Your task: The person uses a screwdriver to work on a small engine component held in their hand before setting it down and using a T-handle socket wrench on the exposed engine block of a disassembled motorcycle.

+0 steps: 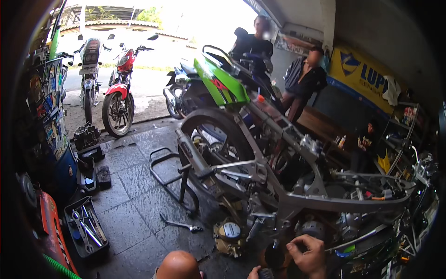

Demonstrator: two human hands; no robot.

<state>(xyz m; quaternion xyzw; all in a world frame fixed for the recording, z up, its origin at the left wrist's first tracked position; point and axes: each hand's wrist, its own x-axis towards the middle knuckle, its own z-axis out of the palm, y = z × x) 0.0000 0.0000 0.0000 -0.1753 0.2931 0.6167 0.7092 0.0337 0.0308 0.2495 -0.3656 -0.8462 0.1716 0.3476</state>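
At the bottom edge, only the thumb side of my left hand [253, 273] shows, closed against a dark, ridged round part [265, 274]. My right hand [307, 255] is raised just right of it, fingers curled and thumb and fingertips drawn together; whatever they hold, if anything, cannot be made out. Between and beyond the hands is a brownish round piece with a dark opening [275, 255]. A gold engine cover [229, 238] with a silver disc lies on the floor left of the hands. Above them stretches a stripped grey motorcycle frame [297, 203] with a green tail fairing [223, 83].
A socket-type hand tool [182, 225] lies on the tiles. A black tray [106, 242] of wrenches stands at left, beside a red panel [52, 232]. A bent tubular stand [160, 179] is near the rear wheel [218, 118]. Two people stand behind the frame; another is at right.
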